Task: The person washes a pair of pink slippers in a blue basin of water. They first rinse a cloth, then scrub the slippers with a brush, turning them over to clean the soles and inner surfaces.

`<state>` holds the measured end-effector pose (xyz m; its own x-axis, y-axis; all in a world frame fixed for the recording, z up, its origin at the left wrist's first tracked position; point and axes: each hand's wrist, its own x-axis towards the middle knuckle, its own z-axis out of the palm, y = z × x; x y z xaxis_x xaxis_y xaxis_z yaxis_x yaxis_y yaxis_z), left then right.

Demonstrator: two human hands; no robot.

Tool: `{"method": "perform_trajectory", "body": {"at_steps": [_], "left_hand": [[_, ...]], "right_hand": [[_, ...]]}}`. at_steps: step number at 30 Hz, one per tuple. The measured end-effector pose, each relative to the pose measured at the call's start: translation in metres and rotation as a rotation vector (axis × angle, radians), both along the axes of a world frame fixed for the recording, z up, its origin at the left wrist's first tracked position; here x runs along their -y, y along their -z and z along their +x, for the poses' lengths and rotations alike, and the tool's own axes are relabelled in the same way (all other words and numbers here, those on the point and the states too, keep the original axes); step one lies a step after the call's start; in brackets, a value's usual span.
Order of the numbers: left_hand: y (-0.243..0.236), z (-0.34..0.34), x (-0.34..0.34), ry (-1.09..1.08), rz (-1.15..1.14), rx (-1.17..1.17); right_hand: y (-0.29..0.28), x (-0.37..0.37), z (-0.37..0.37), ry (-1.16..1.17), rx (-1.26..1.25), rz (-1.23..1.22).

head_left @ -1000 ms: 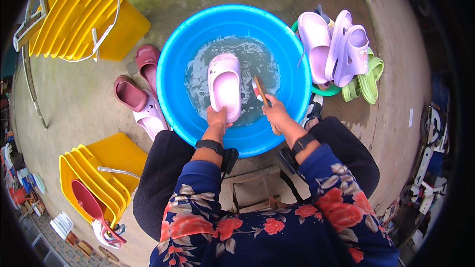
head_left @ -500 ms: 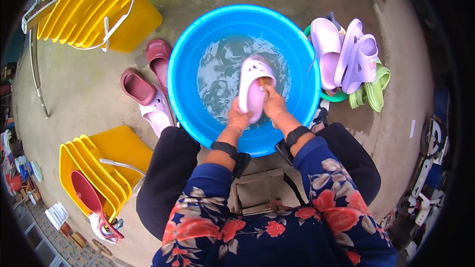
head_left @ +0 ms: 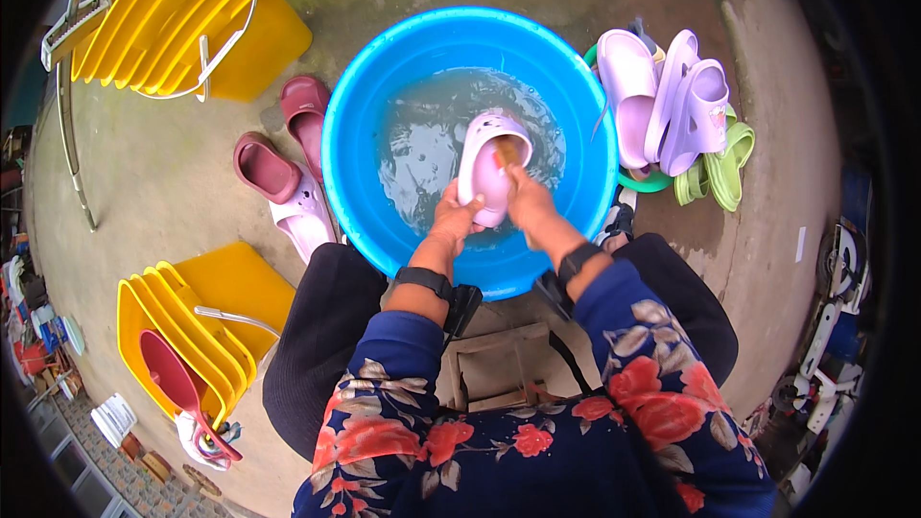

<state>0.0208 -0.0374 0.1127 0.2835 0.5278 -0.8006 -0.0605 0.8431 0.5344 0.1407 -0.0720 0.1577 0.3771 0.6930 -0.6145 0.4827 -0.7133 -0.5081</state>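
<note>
A pale pink clog (head_left: 489,194) with small dark charms is held over the water in a round blue basin (head_left: 347,105), toe pointing away from me. My left hand (head_left: 455,215) grips its heel end, thumb on the inside edge. Reaching into the clog's opening, my right hand (head_left: 529,201) is closed on a small brown brush (head_left: 506,152); its bristles are hidden inside the shoe and the hand is slightly blurred. Ripples and glare cover the cloudy water (head_left: 413,149).
Right of the basin, lilac clogs (head_left: 628,86) and green sandals (head_left: 731,168) lean on a green container (head_left: 652,182). Maroon clogs (head_left: 266,168) and a white-pink clog (head_left: 305,221) lie left. Yellow buckets (head_left: 254,48) stand far left; more yellow buckets (head_left: 240,278) lie nearer, with a red ladle (head_left: 173,374).
The clog has shifted slightly toward me and its toe has tipped a little. My right hand and the brush have moved slightly left within the opening; my left hand keeps its hold.
</note>
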Motion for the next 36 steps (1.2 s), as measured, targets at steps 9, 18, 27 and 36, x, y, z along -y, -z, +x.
{"method": "perform_trajectory", "body": {"at_steps": [9,18,27,36], "left_hand": [[0.013,0.003,0.004,-0.124,-0.075,0.081],[0.02,-0.008,0.002,-0.258,-0.05,0.04],[0.021,-0.021,-0.013,-0.389,-0.123,0.173],[0.035,-0.025,-0.008,-0.691,-0.398,0.324]], "right_hand": [[-0.014,0.008,-0.006,-0.292,0.262,-0.047],[-0.015,0.022,-0.011,-0.415,0.105,-0.094],[-0.008,0.025,0.031,-0.23,0.162,0.467],[0.027,0.003,0.031,-0.119,0.078,-0.274]]}}
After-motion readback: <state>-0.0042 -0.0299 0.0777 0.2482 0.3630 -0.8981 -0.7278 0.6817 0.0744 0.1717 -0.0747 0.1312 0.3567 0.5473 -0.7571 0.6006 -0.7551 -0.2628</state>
